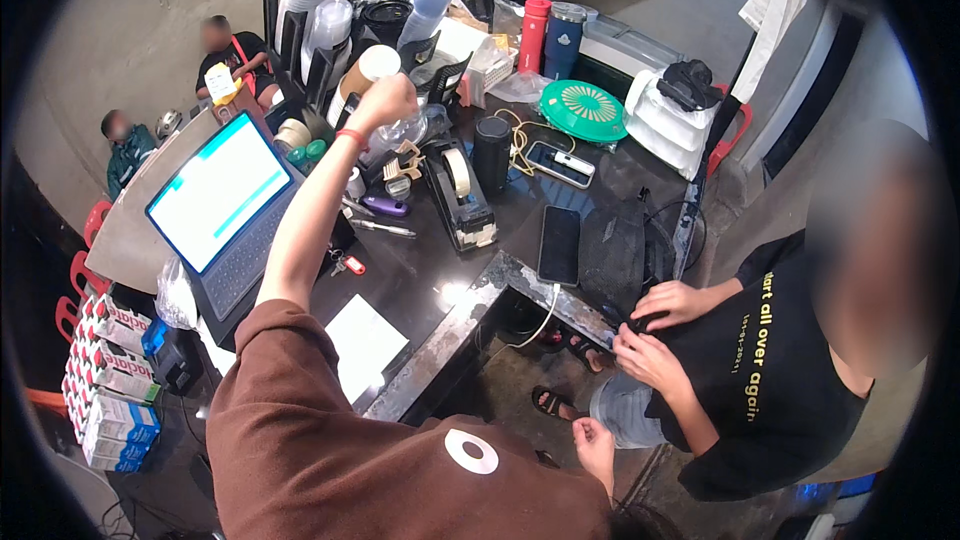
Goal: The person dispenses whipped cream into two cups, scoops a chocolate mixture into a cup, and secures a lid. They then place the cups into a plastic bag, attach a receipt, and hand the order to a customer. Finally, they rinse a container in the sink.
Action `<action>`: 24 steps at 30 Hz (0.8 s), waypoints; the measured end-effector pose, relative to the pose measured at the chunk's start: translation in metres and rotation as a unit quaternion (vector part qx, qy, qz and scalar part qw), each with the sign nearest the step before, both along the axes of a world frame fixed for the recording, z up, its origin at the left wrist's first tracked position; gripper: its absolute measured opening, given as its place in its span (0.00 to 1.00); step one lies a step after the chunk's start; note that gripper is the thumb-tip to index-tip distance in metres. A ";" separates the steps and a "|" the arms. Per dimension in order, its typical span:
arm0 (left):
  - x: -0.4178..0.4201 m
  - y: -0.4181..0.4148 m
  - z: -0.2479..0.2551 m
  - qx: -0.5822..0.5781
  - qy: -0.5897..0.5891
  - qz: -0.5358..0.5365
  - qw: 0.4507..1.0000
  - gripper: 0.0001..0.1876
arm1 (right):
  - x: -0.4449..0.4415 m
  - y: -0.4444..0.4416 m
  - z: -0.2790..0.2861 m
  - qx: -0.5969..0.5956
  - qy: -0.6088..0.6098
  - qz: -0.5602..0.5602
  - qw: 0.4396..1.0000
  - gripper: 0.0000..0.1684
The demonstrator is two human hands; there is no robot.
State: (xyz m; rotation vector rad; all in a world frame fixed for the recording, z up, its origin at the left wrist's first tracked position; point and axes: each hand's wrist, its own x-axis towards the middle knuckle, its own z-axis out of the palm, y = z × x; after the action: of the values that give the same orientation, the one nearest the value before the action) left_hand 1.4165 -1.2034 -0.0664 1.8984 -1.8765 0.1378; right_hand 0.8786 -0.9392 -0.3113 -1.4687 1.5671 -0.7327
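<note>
My left arm reaches over the dark counter, and my left hand (390,99) is curled beside stacked paper cups (373,64), above a clear plastic item (397,133). Whether its fingers grip anything is hidden. Low in front of my brown shirt, my right hand (595,446) is loosely closed, with nothing visible in it. Below my left hand lie a tape dispenser (459,199), a purple item (385,205), pens (382,227) and keys with a red tag (354,265). An open laptop (221,191) stands left of my forearm; white paper (366,345) lies right of my upper arm.
A co-worker in a black shirt (750,375) stands at right, hands (652,337) near the counter edge (570,307). A charging phone (559,246), black cylinder (492,154), green fan-shaped item (583,111) and tumblers (564,41) occupy the counter. Stacked cartons (112,382) are at left; people sit beyond.
</note>
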 end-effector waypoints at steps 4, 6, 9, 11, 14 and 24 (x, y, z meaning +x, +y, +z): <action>-0.059 0.055 0.044 -0.029 0.229 -0.123 0.965 0.08 | 0.039 -0.030 0.041 -0.062 -0.153 0.002 0.986 0.09; -0.092 0.089 0.044 0.045 0.380 -0.232 0.894 0.07 | 0.081 -0.058 0.076 -0.100 -0.305 0.041 0.946 0.24; -0.161 0.142 0.024 0.139 0.480 -0.325 0.803 0.05 | 0.148 -0.086 0.155 -0.151 -0.572 0.160 0.790 0.53; -0.191 0.161 0.013 0.183 0.384 -0.410 0.807 0.06 | 0.169 -0.094 0.178 -0.093 -0.647 0.169 0.738 0.61; -0.188 0.144 0.004 0.165 0.245 -0.521 0.801 0.08 | 0.169 -0.106 0.169 -0.092 -0.645 0.096 0.753 0.53; -0.026 -0.021 -0.035 0.150 -0.200 0.059 0.967 0.23 | 0.106 -0.072 0.115 -0.035 -0.555 0.064 0.828 0.53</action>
State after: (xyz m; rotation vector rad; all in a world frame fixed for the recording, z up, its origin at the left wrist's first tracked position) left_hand 1.3907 -1.2243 -0.1018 2.3289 -2.1402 0.3103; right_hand 0.9843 -1.0110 -0.1965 -0.8442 0.5266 -1.2568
